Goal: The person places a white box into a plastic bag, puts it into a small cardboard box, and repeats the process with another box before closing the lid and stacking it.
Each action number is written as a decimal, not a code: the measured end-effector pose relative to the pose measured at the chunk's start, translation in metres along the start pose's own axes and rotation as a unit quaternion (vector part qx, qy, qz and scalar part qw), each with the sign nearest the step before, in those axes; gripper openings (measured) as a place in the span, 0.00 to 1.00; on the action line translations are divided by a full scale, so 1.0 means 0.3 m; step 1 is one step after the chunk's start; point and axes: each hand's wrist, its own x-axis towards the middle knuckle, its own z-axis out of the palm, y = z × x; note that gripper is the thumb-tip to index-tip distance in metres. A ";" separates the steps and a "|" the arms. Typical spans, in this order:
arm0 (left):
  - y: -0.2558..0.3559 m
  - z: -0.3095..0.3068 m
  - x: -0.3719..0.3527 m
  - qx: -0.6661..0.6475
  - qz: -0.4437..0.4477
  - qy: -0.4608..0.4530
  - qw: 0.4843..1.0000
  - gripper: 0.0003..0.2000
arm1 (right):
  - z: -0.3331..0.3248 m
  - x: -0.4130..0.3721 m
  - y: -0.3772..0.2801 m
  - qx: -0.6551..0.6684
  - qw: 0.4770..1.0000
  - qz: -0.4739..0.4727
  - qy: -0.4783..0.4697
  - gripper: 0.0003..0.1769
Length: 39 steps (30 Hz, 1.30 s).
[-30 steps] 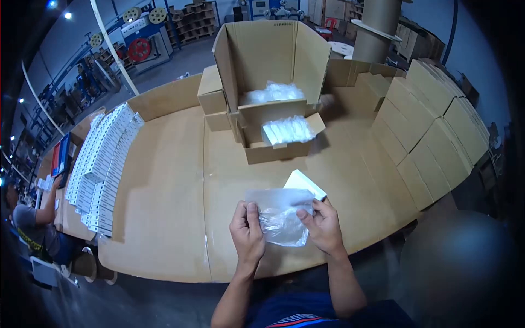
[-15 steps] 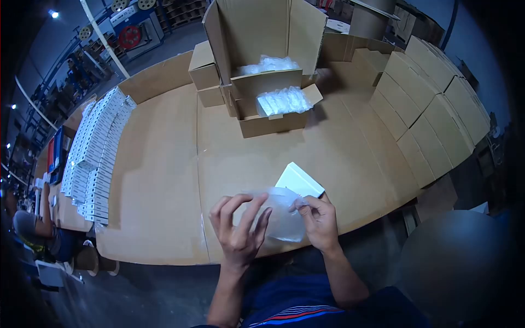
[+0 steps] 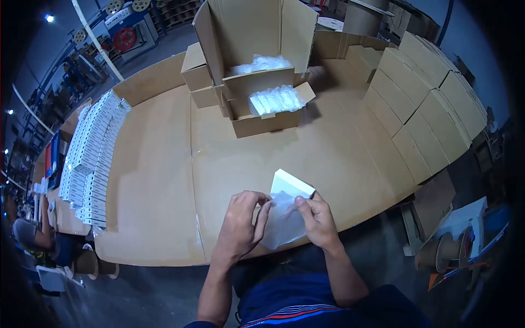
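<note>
The plastic bag [image 3: 283, 228] veils part of the white box [image 3: 289, 182]; the tall carton [image 3: 250, 28] is cropped above.

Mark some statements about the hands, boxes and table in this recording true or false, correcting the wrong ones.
1. The left hand and right hand both touch the bag. True.
2. The white box is completely hidden by the bag. False: the white box's far end shows past it.
3. The front carton holds plastic-wrapped packs. True.
4. The right hand lies flat on the table. False: it grips the bag above the table.
</note>
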 end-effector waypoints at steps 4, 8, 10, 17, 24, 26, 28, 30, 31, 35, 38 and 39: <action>0.010 -0.018 0.005 -0.059 -0.109 -0.033 0.992 0.05 | -0.007 -0.016 0.024 -0.028 1.000 0.001 -0.008 0.18; -0.011 -0.018 0.038 -0.163 -0.138 0.002 0.977 0.04 | -0.009 -0.028 0.020 -0.034 0.999 -0.006 -0.026 0.13; -0.019 -0.040 0.055 -0.165 -0.170 -0.040 0.971 0.08 | -0.009 -0.028 0.016 -0.050 0.998 -0.029 -0.015 0.12; -0.060 -0.089 0.094 -0.115 -0.092 -0.175 0.973 0.26 | -0.009 -0.008 -0.038 -0.149 0.983 -0.109 0.011 0.11; -0.078 -0.073 0.113 0.014 -0.065 -0.149 0.987 0.29 | -0.008 -0.008 -0.011 -0.160 0.986 -0.051 -0.018 0.09; -0.068 -0.053 0.111 -0.131 -0.138 -0.074 0.979 0.26 | -0.005 -0.010 -0.007 -0.147 0.988 -0.028 -0.028 0.09; -0.131 -0.008 0.086 -0.256 -0.149 0.037 0.954 0.24 | 0.003 -0.009 -0.014 -0.132 0.991 -0.016 -0.028 0.10; -0.180 0.031 0.054 -0.384 -0.123 0.171 0.899 0.32 | 0.010 -0.010 -0.009 -0.141 0.990 -0.015 -0.003 0.09; -0.189 0.053 0.049 -0.386 -0.080 0.230 0.890 0.35 | 0.012 -0.012 -0.006 -0.146 0.989 -0.015 0.009 0.08; -0.197 0.078 -0.095 -0.433 -0.160 0.113 0.880 0.44 | 0.019 -0.007 0.054 -0.107 0.993 -0.036 0.046 0.09; -0.138 0.063 -0.097 -0.379 -0.230 0.014 0.896 0.39 | 0.030 -0.004 0.057 -0.103 0.993 -0.040 0.039 0.11; -0.121 0.061 -0.090 -0.355 -0.245 -0.006 0.902 0.37 | 0.034 0.001 0.053 -0.112 0.991 -0.059 0.030 0.11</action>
